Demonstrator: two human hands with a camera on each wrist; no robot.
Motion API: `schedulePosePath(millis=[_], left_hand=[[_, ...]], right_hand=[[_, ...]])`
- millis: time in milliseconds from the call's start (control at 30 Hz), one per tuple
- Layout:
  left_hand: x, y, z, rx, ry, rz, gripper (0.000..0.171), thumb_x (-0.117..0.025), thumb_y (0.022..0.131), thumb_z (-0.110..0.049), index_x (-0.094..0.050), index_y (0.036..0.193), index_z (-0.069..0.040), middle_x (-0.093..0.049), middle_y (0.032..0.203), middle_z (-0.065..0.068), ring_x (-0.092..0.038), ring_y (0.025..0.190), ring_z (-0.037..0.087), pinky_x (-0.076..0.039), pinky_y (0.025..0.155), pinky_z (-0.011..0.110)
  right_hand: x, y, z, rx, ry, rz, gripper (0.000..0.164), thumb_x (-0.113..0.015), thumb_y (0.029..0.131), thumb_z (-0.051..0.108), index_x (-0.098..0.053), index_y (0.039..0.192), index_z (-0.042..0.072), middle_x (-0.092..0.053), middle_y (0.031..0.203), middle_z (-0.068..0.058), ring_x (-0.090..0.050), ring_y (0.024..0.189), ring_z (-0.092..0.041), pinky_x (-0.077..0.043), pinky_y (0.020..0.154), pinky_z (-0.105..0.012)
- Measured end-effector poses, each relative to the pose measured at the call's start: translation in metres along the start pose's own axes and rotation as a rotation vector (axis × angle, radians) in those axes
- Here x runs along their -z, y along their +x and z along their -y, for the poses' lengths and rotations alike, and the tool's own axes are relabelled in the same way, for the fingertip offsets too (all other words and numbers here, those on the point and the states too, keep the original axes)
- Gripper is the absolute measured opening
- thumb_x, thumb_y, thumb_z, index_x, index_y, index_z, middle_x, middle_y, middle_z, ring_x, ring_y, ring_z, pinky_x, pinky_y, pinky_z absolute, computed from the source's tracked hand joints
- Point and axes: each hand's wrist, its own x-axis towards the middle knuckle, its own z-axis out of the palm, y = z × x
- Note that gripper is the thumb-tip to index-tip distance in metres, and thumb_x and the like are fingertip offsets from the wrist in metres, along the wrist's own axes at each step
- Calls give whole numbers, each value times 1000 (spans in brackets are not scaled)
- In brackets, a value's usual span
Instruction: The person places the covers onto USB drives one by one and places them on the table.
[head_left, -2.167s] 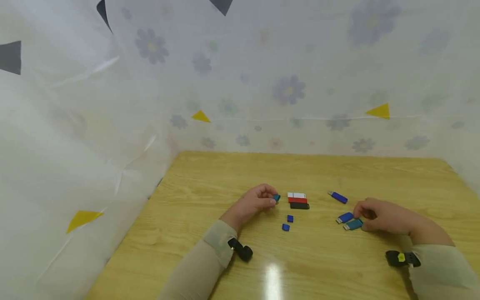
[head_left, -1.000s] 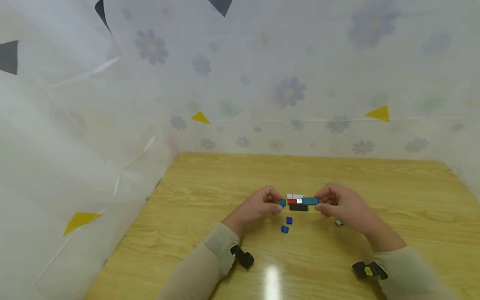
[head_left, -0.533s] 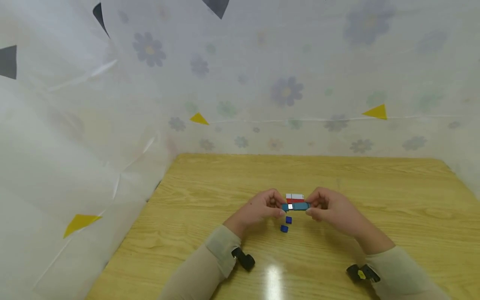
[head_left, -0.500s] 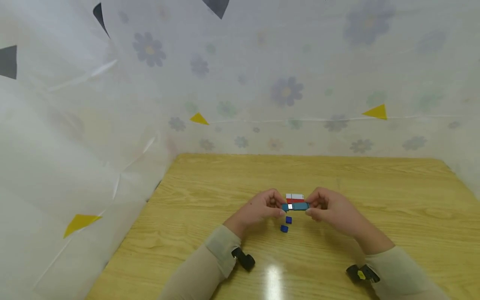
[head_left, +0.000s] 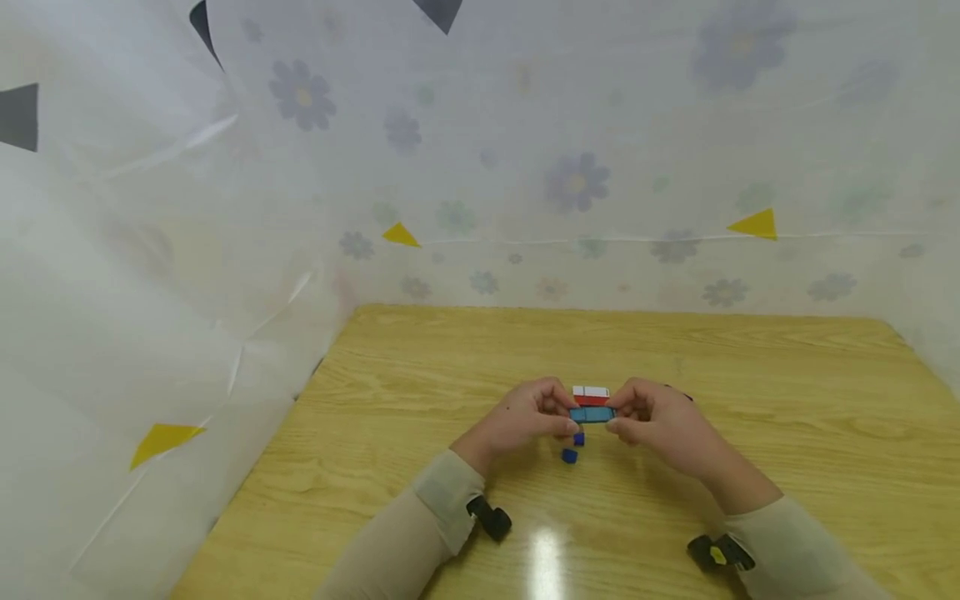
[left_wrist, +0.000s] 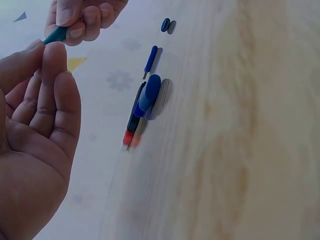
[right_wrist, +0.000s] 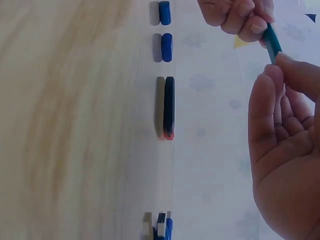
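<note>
In the head view a teal USB stick (head_left: 592, 414) is held level above the table between both hands. My left hand (head_left: 510, 421) pinches its cap end with thumb and fingers. On the other end, my right hand (head_left: 667, 425) pinches the body. Cap and body meet, and no metal plug shows between them. Under and just in front of the stick, two loose blue caps (head_left: 570, 457) lie on the table. Right behind it lie a white USB stick (head_left: 591, 392) and a red USB stick (head_left: 592, 401). The right wrist view also shows a black USB stick (right_wrist: 169, 102).
Uncapped blue USB sticks (right_wrist: 168, 227) with bare metal plugs lie to the right, mostly hidden by my right hand in the head view. The wooden table (head_left: 450, 342) ends at a pale flowered curtain (head_left: 480, 167) behind and at the left.
The right hand picked up the teal stick and carried it left to the cap in the left hand. Since half a second ago, the cap has closed over the metal plug.
</note>
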Motion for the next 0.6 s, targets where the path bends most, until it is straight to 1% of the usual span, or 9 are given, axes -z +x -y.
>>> schedulePosePath(millis=[67, 167, 233, 300, 400, 467, 600], left_hand=[[-1, -1, -1, -5, 8, -10, 15, -70, 96, -6, -63, 108, -5, -72, 89, 9, -70, 83, 39, -58, 80, 43], [-2, -1, -4, -20, 27, -22, 15, -71, 96, -8, -63, 109, -7, -71, 89, 9, -66, 87, 49, -56, 82, 51], [-3, -1, -5, -32, 36, -24, 15, -70, 96, -9, -63, 109, -7, -71, 89, 8, -64, 88, 53, -54, 83, 57], [-4, 0, -5, -36, 45, -25, 15, -70, 96, -9, -62, 109, -7, -70, 88, 8, -64, 88, 54, -52, 84, 60], [-5, 1, -4, -23, 42, -22, 16, -70, 97, -9, -61, 110, -5, -70, 89, 7, -63, 89, 53, -53, 85, 59], [-5, 2, -3, -9, 42, -27, 18, -70, 96, -9, -60, 110, -4, -69, 89, 8, -63, 90, 53, -53, 85, 57], [-4, 2, -1, 7, 40, -30, 22, -70, 97, -9, -59, 112, 0, -69, 91, 7, -63, 91, 53, -54, 86, 55]], right_hand=[[-1, 0, 0, 0, 7, 0, 24, -75, 94, 25, -64, 107, 8, -67, 91, -16, -65, 75, -26, -57, 66, -40], [0, 0, -1, 0, -7, 0, 23, -75, 95, 24, -65, 107, 8, -67, 91, -16, -65, 75, -27, -56, 65, -39], [2, 1, -2, 4, -34, 0, 22, -74, 95, 24, -65, 108, 9, -68, 92, -12, -65, 76, -25, -56, 65, -37], [4, 1, -4, 14, -82, -7, 22, -75, 95, 27, -66, 108, 12, -67, 92, -7, -64, 79, -23, -54, 66, -34], [6, 2, -8, 28, -149, -25, 22, -75, 94, 33, -67, 108, 17, -66, 93, 0, -61, 82, -19, -52, 67, -32], [6, 3, -10, 40, -190, -39, 23, -74, 94, 36, -67, 108, 20, -64, 93, 2, -59, 82, -18, -51, 67, -31], [6, 4, -14, 78, -228, -50, 20, -74, 94, 36, -68, 107, 22, -63, 94, 5, -58, 82, -16, -51, 70, -31]])
